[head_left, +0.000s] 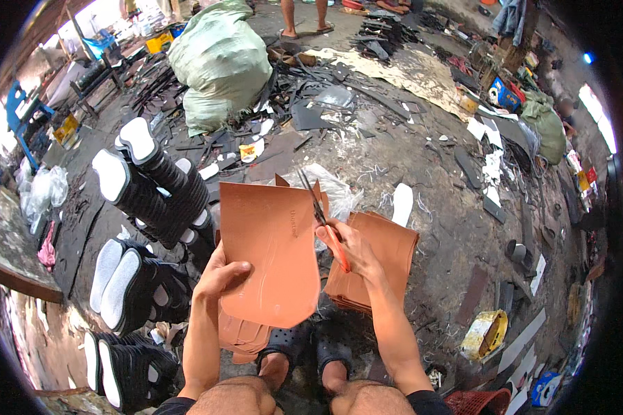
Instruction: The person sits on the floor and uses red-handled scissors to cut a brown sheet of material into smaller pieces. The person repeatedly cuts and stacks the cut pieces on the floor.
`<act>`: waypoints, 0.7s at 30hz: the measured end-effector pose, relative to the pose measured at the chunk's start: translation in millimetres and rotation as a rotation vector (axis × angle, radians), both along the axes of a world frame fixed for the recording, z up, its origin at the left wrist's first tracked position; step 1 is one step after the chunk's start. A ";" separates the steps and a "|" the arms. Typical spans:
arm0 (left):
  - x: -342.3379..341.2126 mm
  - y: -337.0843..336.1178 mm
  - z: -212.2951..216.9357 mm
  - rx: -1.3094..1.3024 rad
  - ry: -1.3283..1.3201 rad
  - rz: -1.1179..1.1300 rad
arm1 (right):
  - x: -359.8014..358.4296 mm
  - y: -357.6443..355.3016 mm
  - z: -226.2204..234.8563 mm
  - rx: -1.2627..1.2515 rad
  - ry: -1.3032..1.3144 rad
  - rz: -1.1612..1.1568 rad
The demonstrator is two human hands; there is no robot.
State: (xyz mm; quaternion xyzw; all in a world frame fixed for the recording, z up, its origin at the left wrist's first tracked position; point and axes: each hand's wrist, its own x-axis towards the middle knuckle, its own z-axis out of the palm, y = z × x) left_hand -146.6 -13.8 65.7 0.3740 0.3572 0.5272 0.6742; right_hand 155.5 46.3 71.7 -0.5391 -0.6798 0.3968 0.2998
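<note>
My left hand [221,274] grips a tan, leather-like sheet [270,256] by its left edge, thumb on top. The sheet is held up in front of me; its lower end is rounded and its top edge fairly straight. My right hand [353,247] is closed round scissors [336,247] with orange handles. Their dark blades point up and away, by the sheet's upper right edge; I cannot tell whether they touch it. A stack of tan sheets [387,252] lies on the floor just right of it. More cut tan pieces [244,333] lie below, partly hidden by the sheet.
Stacks of black soles with white tops [163,187] and grey tops [138,283] stand at my left. A big pale green sack [218,66] sits beyond, among dark scraps. To the right lie a yellow-white tub [484,334] and a red basket [477,402]. Another person's legs [304,17] show far ahead.
</note>
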 end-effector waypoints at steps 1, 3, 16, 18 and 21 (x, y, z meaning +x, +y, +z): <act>-0.6 -1.1 -13.7 -0.005 0.030 0.060 | -2.8 -1.0 -1.7 -0.071 0.088 -0.004; 2.1 -3.9 -64.4 -0.017 0.090 0.194 | -13.8 -11.8 -9.8 -0.218 0.260 0.003; 56.4 34.2 -15.8 0.107 0.384 0.655 | -6.2 -9.9 -21.6 -0.120 0.164 -0.019; 49.5 20.8 -11.5 0.084 0.643 0.532 | -1.0 -1.0 -10.8 -0.069 0.138 -0.030; 43.7 8.7 -15.0 0.081 0.677 0.497 | -6.0 -0.1 0.1 0.009 0.180 -0.020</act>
